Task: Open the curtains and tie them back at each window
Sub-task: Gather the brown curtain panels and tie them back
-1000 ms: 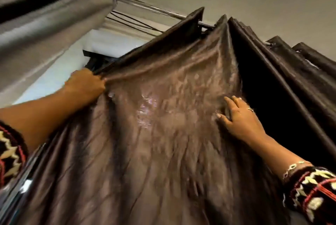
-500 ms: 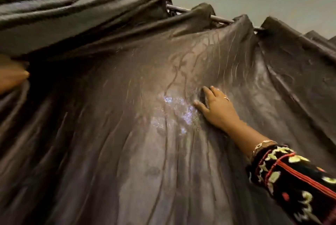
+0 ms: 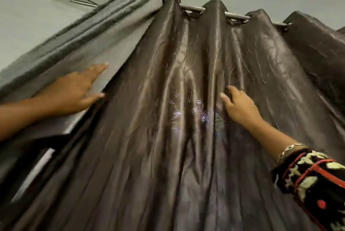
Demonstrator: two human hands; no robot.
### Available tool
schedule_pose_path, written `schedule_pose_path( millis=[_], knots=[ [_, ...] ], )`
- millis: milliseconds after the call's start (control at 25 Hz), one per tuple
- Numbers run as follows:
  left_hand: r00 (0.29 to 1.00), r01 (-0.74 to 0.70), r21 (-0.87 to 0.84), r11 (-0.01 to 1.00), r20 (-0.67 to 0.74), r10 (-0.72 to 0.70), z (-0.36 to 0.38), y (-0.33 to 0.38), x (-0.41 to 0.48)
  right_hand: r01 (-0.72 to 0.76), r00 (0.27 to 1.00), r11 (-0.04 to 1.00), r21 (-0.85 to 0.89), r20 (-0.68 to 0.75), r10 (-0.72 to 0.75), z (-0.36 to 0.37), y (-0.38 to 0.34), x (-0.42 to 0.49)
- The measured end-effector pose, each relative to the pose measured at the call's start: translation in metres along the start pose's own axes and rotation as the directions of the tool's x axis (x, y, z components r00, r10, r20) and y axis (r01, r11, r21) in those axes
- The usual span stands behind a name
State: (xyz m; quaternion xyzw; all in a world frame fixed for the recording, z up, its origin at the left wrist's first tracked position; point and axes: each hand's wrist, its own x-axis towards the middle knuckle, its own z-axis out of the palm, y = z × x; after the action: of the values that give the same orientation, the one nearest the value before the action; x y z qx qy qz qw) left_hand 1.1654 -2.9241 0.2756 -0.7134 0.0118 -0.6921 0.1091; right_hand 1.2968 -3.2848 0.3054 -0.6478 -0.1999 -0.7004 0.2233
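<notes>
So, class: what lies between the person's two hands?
In the head view, only shiny brown curtain folds span the stretch between the left hand and the right hand.

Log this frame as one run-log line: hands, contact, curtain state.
left hand: open, at edge of shiny brown satin curtain | right hand: fingers curled into curtain fold | metal rod: curtain hung, spread | tie-back: not seen

The right arm wears a black sleeve [image 3: 315,180] with red lines and cream leaf shapes, pushed back from the wrist. A thin silver bracelet [image 3: 291,147] sits just above its cuff. The left forearm [image 3: 16,117] is bare.
</notes>
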Motion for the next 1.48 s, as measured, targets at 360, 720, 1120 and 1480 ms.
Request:
schedule_pose_path(
  millis=[360,720,1120,1480],
  knots=[
    [0.929,0.354,-0.804,0.478,0.243,-0.279,-0.04,0.152,0.039,-0.104,0.995,0.994,-0.016,-0.002,0.104,-0.053,0.01,0.022],
    [0.898,0.428,-0.276,0.86,0.023,-0.44,-0.024,0.111,0.04,-0.147,0.985,0.985,-0.085,0.082,0.154,-0.073,-0.004,0.017],
    [0.911,0.391,-0.361,0.847,0.021,-0.412,-0.031,0.123,0.033,-0.022,0.992,0.998,-0.056,0.121,0.029,-0.046,-0.078,0.013],
    [0.918,0.333,-0.414,0.847,-0.061,-0.391,-0.012,0.166,0.036,0.062,0.98,0.991,0.121,0.183,-0.083,-0.039,-0.104,0.021]
  ],
)
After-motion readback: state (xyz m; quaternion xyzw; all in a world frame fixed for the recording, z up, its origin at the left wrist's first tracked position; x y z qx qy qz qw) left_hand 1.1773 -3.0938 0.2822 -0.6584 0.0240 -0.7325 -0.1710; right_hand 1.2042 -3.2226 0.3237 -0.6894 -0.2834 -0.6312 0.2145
